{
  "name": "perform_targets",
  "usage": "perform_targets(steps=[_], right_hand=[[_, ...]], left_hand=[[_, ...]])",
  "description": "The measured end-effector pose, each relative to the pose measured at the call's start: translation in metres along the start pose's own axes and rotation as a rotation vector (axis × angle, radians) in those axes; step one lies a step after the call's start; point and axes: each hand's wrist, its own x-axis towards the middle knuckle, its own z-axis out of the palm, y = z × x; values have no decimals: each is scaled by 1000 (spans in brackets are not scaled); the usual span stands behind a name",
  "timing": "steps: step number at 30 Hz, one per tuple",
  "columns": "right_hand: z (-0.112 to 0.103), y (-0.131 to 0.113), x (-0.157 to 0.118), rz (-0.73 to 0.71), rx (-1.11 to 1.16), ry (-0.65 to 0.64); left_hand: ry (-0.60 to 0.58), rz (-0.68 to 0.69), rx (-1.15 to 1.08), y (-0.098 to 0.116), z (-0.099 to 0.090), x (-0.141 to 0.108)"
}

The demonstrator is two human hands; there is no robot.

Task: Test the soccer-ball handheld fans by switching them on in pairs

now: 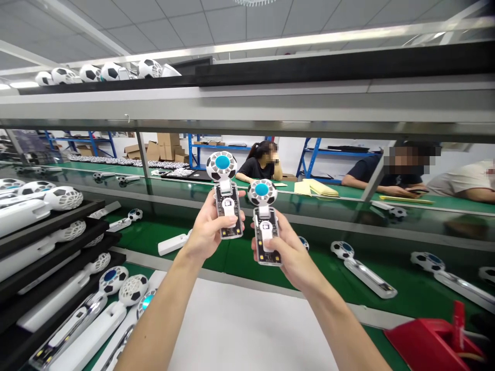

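While a white sheet lies along the near edge of the belt, trays to its left and a red dustpan to its right, the left hand grips one fan upright and the right hand another fan just beside it. More fans lie on the belt; past its far edge, people lean on a table.
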Motion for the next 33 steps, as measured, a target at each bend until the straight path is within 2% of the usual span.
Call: perform_targets(steps=[8, 14, 27, 33], right_hand=[[-9, -25, -11, -92, 50, -80], [-8, -29, -14, -183, 28, -27], [-2, -32, -18, -181, 41, 19], [3, -36, -21, -166, 4, 43]], left_hand=[[-108, -76, -32, 7, 14, -14], [-167, -90, -39, 7, 21, -17], [-242, -134, -157, 1, 30, -18], [-237, -138, -194, -1, 32, -19]])
